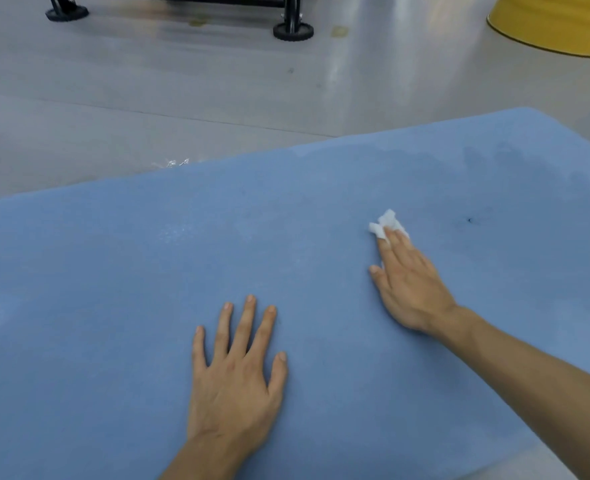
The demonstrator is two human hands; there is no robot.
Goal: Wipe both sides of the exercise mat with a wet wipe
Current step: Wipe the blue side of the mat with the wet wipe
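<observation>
On the grey floor (pixel 148 98): one blue exercise mat (pixel 113 289), laid flat. Near its middle we list a left hand (pixel 238 375), palm down, fingers spread and straight, grasping nothing. Toward the right, a right hand (pixel 407 285) with straight fingers presses a crumpled white wet wipe (pixel 385 221) against the mat. We note darker damp patches (pixel 494 157) near the far right corner and a clear wrapper (pixel 172 163) at the far edge.

Glossy grey floor (pixel 148 98), black frame (pixel 286 15).
</observation>
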